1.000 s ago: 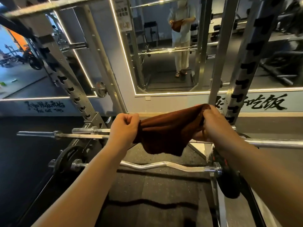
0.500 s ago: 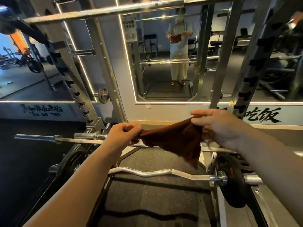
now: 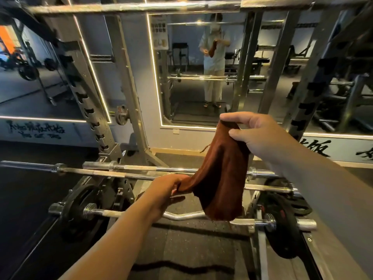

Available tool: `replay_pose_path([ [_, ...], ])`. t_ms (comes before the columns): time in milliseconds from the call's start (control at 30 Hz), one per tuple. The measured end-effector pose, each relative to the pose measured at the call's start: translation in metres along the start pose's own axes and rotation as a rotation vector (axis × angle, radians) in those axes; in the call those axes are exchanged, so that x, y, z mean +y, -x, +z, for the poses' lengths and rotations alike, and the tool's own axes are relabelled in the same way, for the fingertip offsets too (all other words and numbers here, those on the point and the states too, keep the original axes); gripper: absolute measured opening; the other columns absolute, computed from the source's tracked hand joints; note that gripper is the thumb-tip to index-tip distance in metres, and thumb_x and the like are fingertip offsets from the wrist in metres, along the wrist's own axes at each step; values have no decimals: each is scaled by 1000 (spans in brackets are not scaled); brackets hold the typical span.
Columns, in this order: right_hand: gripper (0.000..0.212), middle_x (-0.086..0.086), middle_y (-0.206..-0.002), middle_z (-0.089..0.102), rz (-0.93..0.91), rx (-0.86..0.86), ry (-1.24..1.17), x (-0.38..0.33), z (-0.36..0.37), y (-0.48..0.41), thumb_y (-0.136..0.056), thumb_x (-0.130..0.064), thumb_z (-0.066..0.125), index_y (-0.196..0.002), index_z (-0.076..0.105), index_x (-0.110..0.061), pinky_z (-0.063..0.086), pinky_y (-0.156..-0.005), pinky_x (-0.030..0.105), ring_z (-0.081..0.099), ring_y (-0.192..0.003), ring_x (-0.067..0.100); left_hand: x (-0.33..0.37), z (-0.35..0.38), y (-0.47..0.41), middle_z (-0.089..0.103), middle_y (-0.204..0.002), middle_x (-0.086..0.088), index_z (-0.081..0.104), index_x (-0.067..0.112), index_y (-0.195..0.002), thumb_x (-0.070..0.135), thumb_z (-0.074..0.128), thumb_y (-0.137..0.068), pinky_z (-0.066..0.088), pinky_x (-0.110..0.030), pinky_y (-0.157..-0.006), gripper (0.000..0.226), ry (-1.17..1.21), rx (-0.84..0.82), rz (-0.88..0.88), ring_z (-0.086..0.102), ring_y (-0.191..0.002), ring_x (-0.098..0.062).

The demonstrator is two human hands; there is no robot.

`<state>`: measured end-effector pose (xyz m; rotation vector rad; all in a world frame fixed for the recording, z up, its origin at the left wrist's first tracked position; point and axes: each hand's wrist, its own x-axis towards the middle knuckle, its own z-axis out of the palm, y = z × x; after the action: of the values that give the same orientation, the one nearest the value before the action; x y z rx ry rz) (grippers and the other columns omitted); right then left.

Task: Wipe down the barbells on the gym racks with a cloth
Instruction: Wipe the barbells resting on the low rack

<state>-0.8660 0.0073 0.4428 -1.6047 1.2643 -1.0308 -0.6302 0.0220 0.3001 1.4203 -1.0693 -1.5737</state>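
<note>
Brown terry cloth (image 3: 220, 178) hangs slack in the air between the two hands, above and just in front of the racked bars and touching none of them. The right hand (image 3: 260, 136) pinches its top edge between thumb and forefinger, with the other fingers loosely bent. The left hand (image 3: 163, 190), lower and to the left, has its fingers curled round the bottom-left corner.

The cloth looks light, soft and limp. It will likely fold round a shaft easily, and it probably grips best bunched in one palm rather than held by the corners. A loose thread trails from its edge and could snag on knurling.

The bars are steel, stiff and heavy, and the chrome is probably slick. They are better wiped where they lie than lifted. The long bar (image 3: 96, 173) runs left to right just behind the cloth, the far bar (image 3: 141, 168) sits close beyond it, and the curl bar (image 3: 181, 216) lies nearest and lowest. A top bar (image 3: 121, 8) crosses overhead.

Open room is widest along the bare middle spans between the left upright (image 3: 84, 98) and the right upright (image 3: 314, 87). It tightens at the ends, where the collars, the left plate (image 3: 80, 211), the right plate (image 3: 282, 239) and the rack hooks crowd in and could catch knuckles or cloth.
</note>
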Motion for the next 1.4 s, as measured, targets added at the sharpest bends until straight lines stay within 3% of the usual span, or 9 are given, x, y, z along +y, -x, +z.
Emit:
replay_pose_path([
  [167,39,-8,-132,61,-2,27,-27,1,0,-4,-98,-7,63,-121,72,-37,57,-98,42,62,-117,22,-4,2,-7,77,-90,10,79,32,-93,21,62,-100,56,-37,-92,22,-212,239,179,69,-98,-16],
  [267,40,-7,-131,63,1,29,-30,2,1,-7,-96,-7,65,-118,73,-40,57,-98,47,62,-118,26,2,-1,-12,77,-96,1,76,24,-102,22,60,-101,60,-37,-88,16,-221,292,201,72,-93,-17],
  [367,40,-8,-129,64,-14,29,-18,-1,3,-7,-96,-7,65,-119,72,-39,57,-98,46,63,-117,24,8,0,-15,74,-100,-14,64,11,-114,36,49,-106,61,-41,-84,30,-32,120,19,74,-87,-27],
  [500,40,-7,-127,65,-18,20,5,-10,8,-4,-98,-7,64,-123,70,-37,56,-98,45,63,-116,23,-3,4,-15,64,-100,-15,57,5,-125,54,35,-106,54,-42,-82,57,48,-167,-163,63,-90,-28],
  [700,38,-5,-124,67,-18,37,12,-18,9,-1,-97,-9,66,-122,71,-36,58,-95,43,65,-113,24,-16,31,-11,73,-116,-11,65,10,-124,57,44,-102,50,-41,-99,55,-76,-346,-102,69,-111,-26],
  [900,37,-7,-123,68,5,14,-33,-23,7,4,-97,-10,65,-119,73,-40,58,-93,40,66,-111,22,-7,37,-16,78,-105,-3,61,19,-126,53,52,-101,56,-35,-78,43,194,-222,-214,74,-99,-22],
  [1133,37,-12,-122,68,-10,73,-48,-19,0,8,-97,-8,66,-120,73,-36,57,-76,21,67,-104,9,4,33,-25,74,-112,-9,62,13,-125,33,61,-100,54,-46,-100,32,339,-26,40,68,-110,-28],
  [1333,30,-5,-107,69,106,220,-4,6,-14,5,-97,-5,65,-116,74,-26,50,-51,13,66,-88,9,26,-15,-27,70,-91,-12,73,7,-97,20,62,-96,55,-37,-81,17,379,215,162,63,-89,-27],
  [1400,28,-2,-109,69,162,218,-6,17,-15,2,-95,-3,66,-113,75,-23,53,-60,18,65,-96,15,33,-30,-29,68,-84,-9,73,8,-92,20,66,-94,54,-36,-80,15,284,264,218,61,-84,-21],
])
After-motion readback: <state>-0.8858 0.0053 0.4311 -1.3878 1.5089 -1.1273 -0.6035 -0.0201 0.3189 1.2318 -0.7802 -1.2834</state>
